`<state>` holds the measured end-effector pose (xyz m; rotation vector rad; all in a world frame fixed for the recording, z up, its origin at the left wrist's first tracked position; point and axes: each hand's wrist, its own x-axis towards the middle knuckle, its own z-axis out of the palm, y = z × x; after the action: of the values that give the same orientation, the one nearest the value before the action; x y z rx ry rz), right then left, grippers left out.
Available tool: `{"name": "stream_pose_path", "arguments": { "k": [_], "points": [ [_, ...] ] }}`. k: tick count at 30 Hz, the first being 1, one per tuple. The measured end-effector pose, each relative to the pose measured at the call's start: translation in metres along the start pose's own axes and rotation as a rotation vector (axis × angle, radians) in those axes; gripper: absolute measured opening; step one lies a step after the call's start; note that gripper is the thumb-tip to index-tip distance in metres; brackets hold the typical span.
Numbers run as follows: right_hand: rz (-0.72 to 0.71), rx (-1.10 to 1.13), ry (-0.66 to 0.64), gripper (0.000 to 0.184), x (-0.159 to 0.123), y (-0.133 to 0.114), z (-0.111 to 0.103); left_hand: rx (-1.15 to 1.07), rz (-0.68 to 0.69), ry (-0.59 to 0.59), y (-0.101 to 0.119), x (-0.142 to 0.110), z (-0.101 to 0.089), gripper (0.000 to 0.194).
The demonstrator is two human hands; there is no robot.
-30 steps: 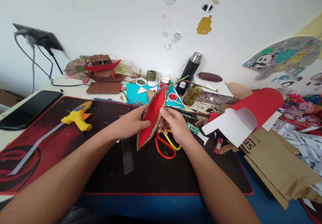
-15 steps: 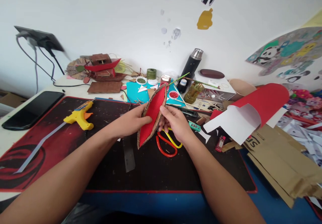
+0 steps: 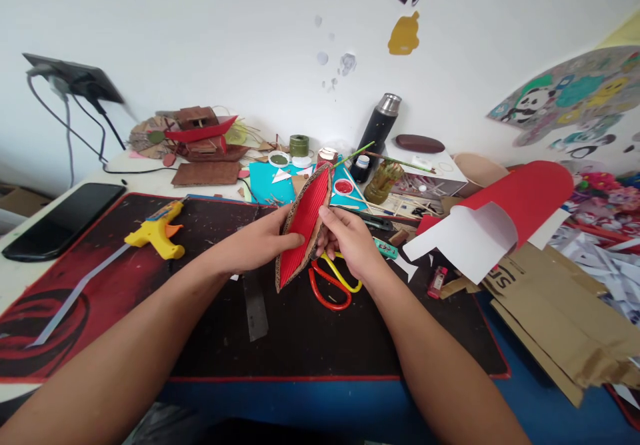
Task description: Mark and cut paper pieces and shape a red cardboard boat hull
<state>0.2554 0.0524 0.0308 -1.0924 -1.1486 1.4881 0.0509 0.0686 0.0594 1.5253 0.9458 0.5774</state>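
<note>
Both hands hold a boat-shaped cardboard piece lined with red corrugated paper (image 3: 306,218), raised above a black and red desk mat (image 3: 210,325). My left hand (image 3: 260,242) grips its left side, thumb pressed on the red lining. My right hand (image 3: 350,242) pinches the right cardboard edge from behind. Under the right hand lie scissors with red and yellow handles (image 3: 330,285) on the mat.
A yellow glue gun (image 3: 153,230) and a metal ruler (image 3: 255,305) lie on the mat. A phone (image 3: 60,222) rests far left. A red paper roll (image 3: 505,208) and brown cardboard sheets (image 3: 555,325) lie right. Behind stand a black flask (image 3: 377,128), paint pots, and a cardboard boat model (image 3: 200,132).
The hands and the red cardboard piece have stayed nearly still; my right fingers shifted slightly along its edge. The view drifted a little.
</note>
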Motion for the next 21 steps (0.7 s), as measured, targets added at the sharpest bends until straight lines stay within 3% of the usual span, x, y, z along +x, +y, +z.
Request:
{"name": "stream_pose_path", "arguments": {
  "k": [6, 10, 13, 17, 21],
  "points": [
    [-0.034, 0.05, 0.124, 0.062, 0.005, -0.004, -0.009, 0.075, 0.079, -0.106, 0.002, -0.001, -0.005, 0.081],
    [-0.047, 0.083, 0.185, 0.063, 0.008, -0.006, -0.014, 0.028, 0.042, -0.177, -0.006, -0.003, -0.005, 0.108],
    [-0.046, 0.101, 0.205, 0.061, 0.009, -0.008, -0.016, -0.03, 0.01, -0.19, -0.009, -0.004, -0.002, 0.117],
    [-0.045, 0.133, 0.224, 0.06, 0.011, -0.008, -0.018, -0.09, 0.008, -0.158, -0.005, -0.004, -0.003, 0.117],
    [-0.043, 0.167, 0.228, 0.062, 0.012, -0.009, -0.02, -0.198, 0.066, -0.077, 0.0, -0.002, -0.009, 0.094]
  ]
}}
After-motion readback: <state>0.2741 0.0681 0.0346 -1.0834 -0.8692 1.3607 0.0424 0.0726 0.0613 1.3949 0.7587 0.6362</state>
